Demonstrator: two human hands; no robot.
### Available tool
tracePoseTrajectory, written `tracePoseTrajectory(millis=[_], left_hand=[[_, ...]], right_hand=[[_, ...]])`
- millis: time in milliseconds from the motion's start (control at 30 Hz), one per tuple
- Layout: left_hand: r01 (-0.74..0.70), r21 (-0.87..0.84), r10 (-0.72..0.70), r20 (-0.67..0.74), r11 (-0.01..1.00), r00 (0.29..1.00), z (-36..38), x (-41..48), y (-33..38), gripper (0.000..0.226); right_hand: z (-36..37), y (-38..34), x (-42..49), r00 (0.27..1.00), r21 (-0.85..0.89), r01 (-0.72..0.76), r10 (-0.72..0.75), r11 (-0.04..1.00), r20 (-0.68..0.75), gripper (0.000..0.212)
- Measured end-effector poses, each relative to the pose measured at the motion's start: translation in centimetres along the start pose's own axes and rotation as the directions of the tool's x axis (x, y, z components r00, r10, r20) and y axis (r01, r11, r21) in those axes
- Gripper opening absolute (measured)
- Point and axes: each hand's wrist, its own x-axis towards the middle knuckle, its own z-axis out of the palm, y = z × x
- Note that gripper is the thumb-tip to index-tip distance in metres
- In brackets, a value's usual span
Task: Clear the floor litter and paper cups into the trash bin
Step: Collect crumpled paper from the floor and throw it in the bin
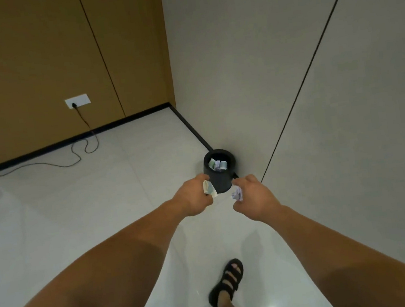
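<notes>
I see the left hand (191, 198), its grip pinching a folded paper scrap (209, 189), and the right hand (256, 197), its grip curled round a crumpled paper ball (237, 194). Both hang just short of the black trash bin (219, 182), which stands on the floor (100, 204) against the wall (262, 69) with paper inside.

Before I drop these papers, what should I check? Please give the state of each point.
1. Left hand grips the flat paper: ok.
2. Right hand grips the crumpled paper: ok.
3. Bin stands upright, mouth uncovered: ok.
4. Room above the papers inside: ok, they lie below the rim.
5. Hands over the bin's mouth: not ok, both appear short of it.
6. Cable away from the foot: ok.
</notes>
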Motion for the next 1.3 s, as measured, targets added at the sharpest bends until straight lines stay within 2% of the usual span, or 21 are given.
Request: tracePoseTrajectory(millis=[167,400,500,700,900,1033,1200,1300], left_hand=[[-0.017,0.013,0.017,-0.003,1.0,1.0,-4.0,10.5,1.1,0.062],[0.009,0.027,-0.008,-0.009,1.0,1.0,-9.5,23.2,2.6,0.062],[-0.002,0.029,0.001,0.026,1.0,1.0,-10.3,28.7,3.3,0.061],[-0.074,0.077,0.061,0.156,0.994,0.986,-10.6,41.3,2.4,0.063],[-0.151,0.066,0.127,0.28,0.986,0.952,-11.4,55.1,-0.5,0.065],[-0.187,0.081,0.139,0.407,0.979,0.903,-10.1,61.2,-3.5,0.061],[-0.169,0.051,0.124,0.482,0.984,0.867,-3.8,67.3,-7.4,0.064],[-0.171,0.042,0.127,0.507,0.984,0.853,2.6,70.9,-10.8,0.061]], right_hand=[[-3.0,0.7,11.8,0.999,0.02,0.025,-0.025,0.999,-0.032,0.053],[-8.8,0.8,24.7,0.999,0.016,0.011,-0.01,1.0,-0.039,0.045],[-9.8,1.7,29.0,1.0,0.043,-0.012,0.013,0.999,-0.017,0.058],[-9.5,3.4,37.9,0.991,0.094,-0.132,0.13,0.987,0.025,0.055],[-7.0,3.6,47.8,0.947,0.076,-0.317,0.313,0.945,0.067,0.059],[-4.1,4.1,52.5,0.896,0.136,-0.441,0.426,0.887,0.122,0.052],[1.8,8.1,58.5,0.842,0.208,-0.539,0.51,0.816,0.178,0.054],[7.9,12.4,62.5,0.817,0.226,-0.575,0.536,0.786,0.215,0.035]])
